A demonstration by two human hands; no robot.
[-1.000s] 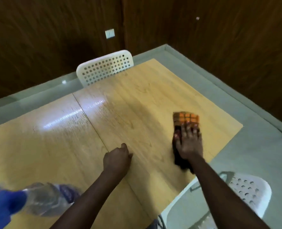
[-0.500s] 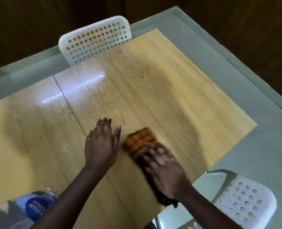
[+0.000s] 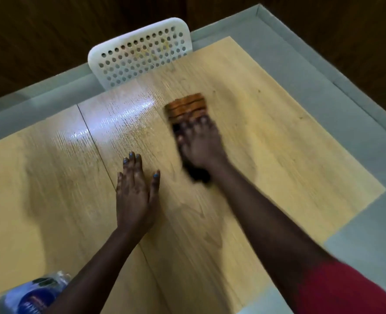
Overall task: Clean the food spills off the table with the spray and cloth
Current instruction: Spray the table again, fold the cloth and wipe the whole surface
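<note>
- Cloth: orange-and-dark ribbed cleaning cloth (image 3: 186, 106), folded to an oblong pad, flat on the light wood-grain bench (image 3: 278, 137), mid-far area, near the glossy wet-looking patch (image 3: 128, 114).
- Long axis: runs approx. from the near edge toward the far edge. The orange end sticks out past the fingertips on the far side; the dark end shows just behind the wrist.
- Right hand (image 3: 201, 143): lies on top of the cloth, fingers (image 3: 195, 126) spread and fairly straight, pressing down, no curl round the fabric visible. Motion blur, so finer detail can't be made out.
- Left hand (image 3: 135, 191): flat on the bench, palm down, fingers straight, holding nothing; beside the cloth on its left, apart from it, nearer the person.
- Judgement: wiping step in hand; right hand is the working one. Next stroke prob. goes along the cloth's long axis or sideways over the glossy patch.
- Spills: none clearly visible; faint specks right of the cloth, too small to identify.
- Spray: clear plastic bottle with blue label (image 3: 32, 298), near-left corner, well apart from the cloth.
- White perforated plastic chair (image 3: 140, 55) at the far edge.
</note>
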